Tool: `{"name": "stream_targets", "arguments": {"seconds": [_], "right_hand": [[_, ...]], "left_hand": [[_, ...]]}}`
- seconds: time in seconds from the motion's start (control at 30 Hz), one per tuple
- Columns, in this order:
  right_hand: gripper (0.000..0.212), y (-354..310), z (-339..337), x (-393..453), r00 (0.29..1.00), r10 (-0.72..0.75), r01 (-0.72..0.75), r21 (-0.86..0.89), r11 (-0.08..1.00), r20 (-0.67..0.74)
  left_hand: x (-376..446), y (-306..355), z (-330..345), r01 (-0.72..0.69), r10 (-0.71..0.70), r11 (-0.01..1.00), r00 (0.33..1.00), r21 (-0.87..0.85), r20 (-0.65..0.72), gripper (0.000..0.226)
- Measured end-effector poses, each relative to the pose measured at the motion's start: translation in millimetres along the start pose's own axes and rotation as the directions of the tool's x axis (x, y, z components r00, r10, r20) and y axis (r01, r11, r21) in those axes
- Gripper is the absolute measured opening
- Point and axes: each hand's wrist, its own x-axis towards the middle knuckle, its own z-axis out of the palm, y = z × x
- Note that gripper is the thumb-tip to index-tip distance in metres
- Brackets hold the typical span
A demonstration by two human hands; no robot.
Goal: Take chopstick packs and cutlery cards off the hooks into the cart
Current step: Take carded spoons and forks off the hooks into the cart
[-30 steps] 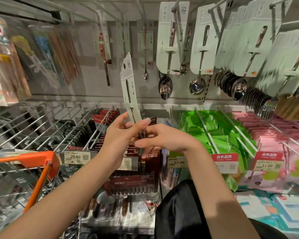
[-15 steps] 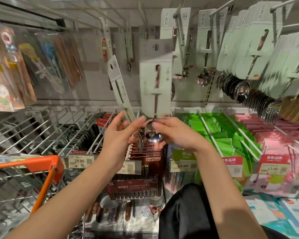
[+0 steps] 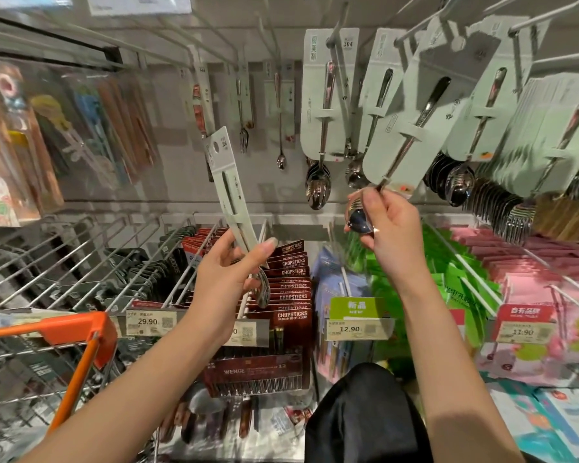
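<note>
The left hand [image 3: 228, 272] grips a narrow cutlery card [image 3: 229, 192] near its lower end, the card tilted up and leftward in front of the hooks. The right hand [image 3: 386, 225] pinches the spoon bowl [image 3: 360, 218] of a wider spoon card [image 3: 425, 128], which slants up to the right among other hanging spoon cards [image 3: 328, 105] and a crowded row of fork cards [image 3: 549, 135]. Below the hands, dark red chopstick packs [image 3: 291, 289] hang on wire hooks [image 3: 81, 259], beside green packs [image 3: 462, 289] and pink packs [image 3: 528, 272]. The cart [image 3: 61, 329], with its orange rim, stands at lower left, apart from both cards.
</note>
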Motion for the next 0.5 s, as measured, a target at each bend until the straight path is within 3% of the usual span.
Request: {"name": "stream_targets", "arguments": {"seconds": [0.33, 0.5], "right_hand": [[0.022, -1.6, 10.7, -0.7, 0.997, -0.069, 0.069, -0.012, 0.998, -0.024], [0.021, -6.8, 3.0, 8.6, 0.977, -0.169, 0.166, -0.033, 0.986, -0.129]], "left_hand": [[-3.0, 0.9, 3.8, -0.001, 0.001, 1.0, 1.0, -0.004, -0.001, 0.029], [-2.6, 0.4, 3.0, 0.02, -0.02, 0.999, 1.0, -0.025, -0.004, 0.025]]}}
